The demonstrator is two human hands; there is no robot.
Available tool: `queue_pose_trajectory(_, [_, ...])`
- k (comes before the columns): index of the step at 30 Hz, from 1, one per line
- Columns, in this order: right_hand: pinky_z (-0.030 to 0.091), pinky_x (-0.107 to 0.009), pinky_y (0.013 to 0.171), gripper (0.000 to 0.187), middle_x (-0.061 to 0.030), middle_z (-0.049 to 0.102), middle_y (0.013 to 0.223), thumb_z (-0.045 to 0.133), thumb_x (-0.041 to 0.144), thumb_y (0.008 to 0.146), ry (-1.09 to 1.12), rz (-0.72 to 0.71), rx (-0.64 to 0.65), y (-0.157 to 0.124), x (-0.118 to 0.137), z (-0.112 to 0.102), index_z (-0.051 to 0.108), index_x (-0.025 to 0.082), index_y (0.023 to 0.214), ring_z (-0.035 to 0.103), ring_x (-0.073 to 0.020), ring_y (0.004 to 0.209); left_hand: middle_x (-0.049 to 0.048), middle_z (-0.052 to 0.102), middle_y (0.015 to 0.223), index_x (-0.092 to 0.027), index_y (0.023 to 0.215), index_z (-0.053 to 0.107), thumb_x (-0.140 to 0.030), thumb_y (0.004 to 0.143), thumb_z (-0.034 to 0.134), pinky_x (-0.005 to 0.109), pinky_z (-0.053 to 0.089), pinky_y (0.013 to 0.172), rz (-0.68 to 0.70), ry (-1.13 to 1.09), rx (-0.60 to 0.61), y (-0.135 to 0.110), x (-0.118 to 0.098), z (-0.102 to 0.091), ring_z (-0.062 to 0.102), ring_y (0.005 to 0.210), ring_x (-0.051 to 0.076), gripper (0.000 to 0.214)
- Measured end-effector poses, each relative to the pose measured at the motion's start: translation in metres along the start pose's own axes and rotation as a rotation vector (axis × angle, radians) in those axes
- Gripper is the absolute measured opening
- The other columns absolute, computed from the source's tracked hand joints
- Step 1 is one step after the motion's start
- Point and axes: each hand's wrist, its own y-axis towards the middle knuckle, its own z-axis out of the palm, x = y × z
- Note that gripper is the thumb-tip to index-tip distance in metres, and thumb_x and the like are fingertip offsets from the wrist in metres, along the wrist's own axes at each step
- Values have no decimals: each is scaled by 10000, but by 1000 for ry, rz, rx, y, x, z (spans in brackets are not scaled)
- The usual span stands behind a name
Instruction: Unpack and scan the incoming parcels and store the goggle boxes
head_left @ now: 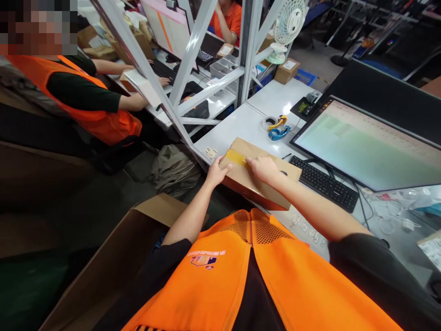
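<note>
A brown cardboard box (243, 175) lies at the front edge of the white table, a strip of yellow tape (234, 156) across the left end of its top. My left hand (217, 172) grips the box's near left corner, thumb on top and fingers against the side. Above the box top, my right hand (263, 168) is closed, its index finger pointing at the right end of the tape. Something thin shows at that fingertip, too small to make out. Beyond the box lie tape dispensers, one blue (279, 133) and one yellow (277, 122).
Right of the box are a black keyboard (325, 184) and a large monitor (372, 142). A metal frame (210, 94) rises at the table's left side. An open carton (113, 257) stands at lower left. A co-worker in an orange vest (89, 101) sits at the left.
</note>
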Motion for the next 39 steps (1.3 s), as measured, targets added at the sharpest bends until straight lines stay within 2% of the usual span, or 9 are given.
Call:
queue_pose_trajectory(6, [491, -310, 726, 379, -143, 791, 1026, 438, 157, 1059, 34, 265, 86, -141, -67, 56, 659, 239, 1355, 755, -261, 870, 160, 719, 1425, -180, 1444, 631, -418, 877, 807, 485, 529, 1165, -16, 114, 65, 2, -6, -9, 687, 1311, 348, 641])
queue_pose_trajectory(11, [516, -370, 761, 382, -159, 788, 997, 486, 234, 1048, 180, 593, 108, -223, -121, 152, 719, 262, 1349, 743, -285, 827, 210, 532, 1635, -171, 1590, 514, -346, 899, 769, 547, 361, 1319, 226, 393, -42, -5, -37, -4, 474, 1550, 404, 757])
queue_pose_trajectory(13, [536, -397, 811, 390, -163, 792, 1065, 492, 303, 1067, 275, 736, 118, -236, -133, 197, 715, 259, 1385, 757, -304, 908, 179, 506, 1661, -193, 1585, 539, -338, 937, 718, 548, 283, 1359, 433, 479, 8, -13, -54, 14, 398, 1600, 392, 688])
queue_pose_trajectory(16, [548, -409, 886, 459, -195, 776, 1209, 492, 319, 1075, 402, 889, 77, -237, -138, 256, 671, 219, 1486, 756, -310, 1037, 149, 605, 1581, -228, 1486, 661, -448, 1001, 662, 554, 313, 1338, 639, 543, 275, -31, -69, 52, 465, 1548, 383, 532])
queue_pose_trajectory(21, [563, -428, 939, 563, -241, 732, 1276, 635, 378, 981, 550, 1089, -18, -218, -133, 311, 660, 158, 1498, 732, -327, 1126, 218, 543, 1652, -187, 1578, 622, -705, 850, 816, 584, 259, 1361, 764, 632, 474, -51, -59, 85, 423, 1584, 447, 914])
queue_pose_trajectory(26, [534, -515, 1068, 612, -287, 701, 1299, 614, 328, 925, 686, 1146, -232, -183, -144, 281, 627, 46, 1468, 682, -363, 1244, 210, 535, 1667, -179, 1622, 578, -657, 820, 882, 547, 235, 1387, 869, 708, 546, -44, -45, 75, 442, 1593, 413, 982])
queue_pose_trajectory(31, [483, -535, 1166, 573, -220, 631, 1480, 514, 447, 1042, 661, 540, -785, -119, -126, 175, 590, 158, 1531, 586, -338, 1370, 227, 613, 1587, -131, 1579, 610, -695, 859, 830, 537, 306, 1363, 934, 777, 545, -36, -46, 77, 522, 1533, 402, 941])
queue_pose_trajectory(34, [407, -609, 1214, 624, -236, 563, 1574, 613, 542, 1032, 447, 272, -648, -80, -97, 124, 611, 168, 1531, 495, -404, 1454, 232, 633, 1560, -108, 1560, 615, -710, 890, 789, 545, 339, 1344, 972, 812, 528, -35, -46, 78, 544, 1507, 397, 918])
queue_pose_trajectory(39, [429, -548, 1190, 626, -284, 567, 1573, 544, 501, 1105, 164, 204, -302, -56, -72, 91, 560, 110, 1593, 521, -432, 1448, 230, 647, 1531, -111, 1525, 639, -694, 865, 827, 536, 379, 1319, 988, 825, 513, -34, -50, 75, 568, 1470, 397, 901])
